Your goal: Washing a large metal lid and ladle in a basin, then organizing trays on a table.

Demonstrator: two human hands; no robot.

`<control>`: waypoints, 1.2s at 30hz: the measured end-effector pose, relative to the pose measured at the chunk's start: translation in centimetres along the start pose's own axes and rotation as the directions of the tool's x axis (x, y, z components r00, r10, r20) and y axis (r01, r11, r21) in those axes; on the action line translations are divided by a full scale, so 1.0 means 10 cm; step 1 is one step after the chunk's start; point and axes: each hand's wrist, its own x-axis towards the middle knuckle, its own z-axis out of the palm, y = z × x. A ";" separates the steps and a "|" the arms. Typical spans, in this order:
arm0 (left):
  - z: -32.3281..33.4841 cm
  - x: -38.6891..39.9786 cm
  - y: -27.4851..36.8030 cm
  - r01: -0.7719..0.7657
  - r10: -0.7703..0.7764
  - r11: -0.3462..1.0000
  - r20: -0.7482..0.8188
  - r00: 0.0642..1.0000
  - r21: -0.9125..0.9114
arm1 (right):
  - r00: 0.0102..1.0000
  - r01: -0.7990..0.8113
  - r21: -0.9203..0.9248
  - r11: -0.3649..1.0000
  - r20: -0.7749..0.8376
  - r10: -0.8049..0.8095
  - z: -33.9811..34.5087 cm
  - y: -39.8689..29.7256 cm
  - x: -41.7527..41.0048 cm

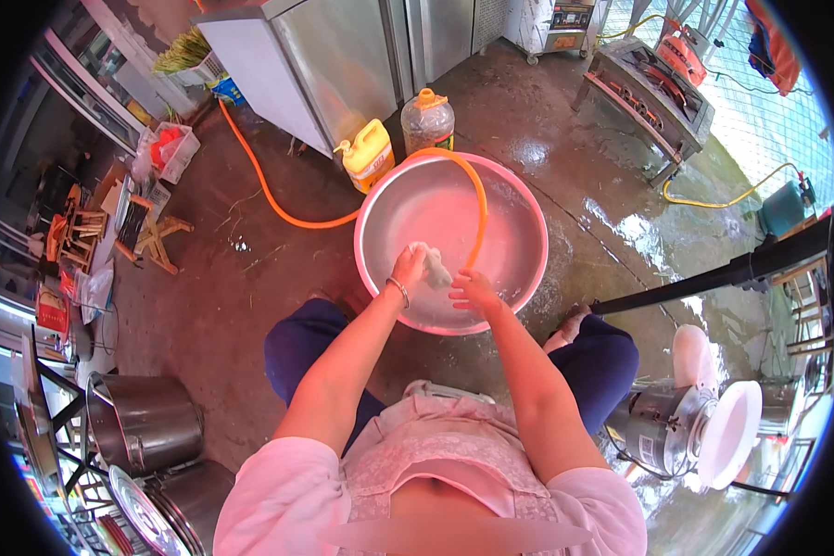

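Note:
A wide metal basin [452,198] with a pinkish rim stands on the floor between my knees. Over its front part, my left hand [410,264] grips a pale, crumpled cloth [436,270] that hangs toward the right. Just right of the cloth is my right hand [475,290], its fingers apart and pointing left. An orange hose [481,201] arches over the far rim and comes down beside these fingers; its end is hard to make out there. Shallow water seems to cover the basin's bottom.
Behind the basin stand a yellow jug [368,156] and a clear plastic bottle [427,121], near a steel cabinet [340,55]. Large steel pots [146,420] stand at left. A burner stand [643,104] is at far right, a black pole [695,274] nearer. The floor [250,278] is wet.

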 end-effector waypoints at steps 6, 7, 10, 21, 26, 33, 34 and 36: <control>-0.02 -0.51 0.77 -0.057 0.067 0.945 0.018 0.998 -0.322 | 0.989 -0.035 0.387 0.922 -0.120 0.088 0.50 -1.03 -0.95; 0.00 -0.61 0.89 -0.203 0.224 0.957 0.081 0.971 -0.209 | 0.976 0.000 0.442 0.897 -0.194 0.095 0.55 -1.14 -1.01; 0.11 -0.96 1.13 -0.239 0.283 0.916 0.097 0.954 -0.321 | 0.996 0.056 0.706 0.706 -0.092 0.012 0.81 -1.50 -1.28; -0.55 -1.04 -0.62 0.222 -0.190 0.963 -0.197 0.962 0.155 | 0.967 0.157 -0.105 0.982 -0.188 -0.174 0.72 -0.95 -1.21; -0.84 -1.01 -0.83 0.213 -0.156 0.884 -0.167 0.973 0.417 | 0.991 -0.020 -0.188 0.982 -0.133 -0.006 0.03 -0.01 -0.73; -1.13 -1.04 -0.52 -0.048 0.060 0.720 0.007 0.998 0.692 | 0.965 0.228 -0.858 0.460 0.137 -0.224 0.38 0.62 -0.63; -1.00 -1.07 -0.35 -0.178 0.079 0.583 0.163 0.983 0.793 | 0.929 0.252 -0.916 0.312 0.139 -0.343 0.29 0.76 -0.69; -0.87 -1.08 -0.12 -0.254 -0.107 0.413 0.323 0.940 0.874 | 0.887 0.288 -0.956 0.055 0.244 -0.392 0.13 1.04 -0.69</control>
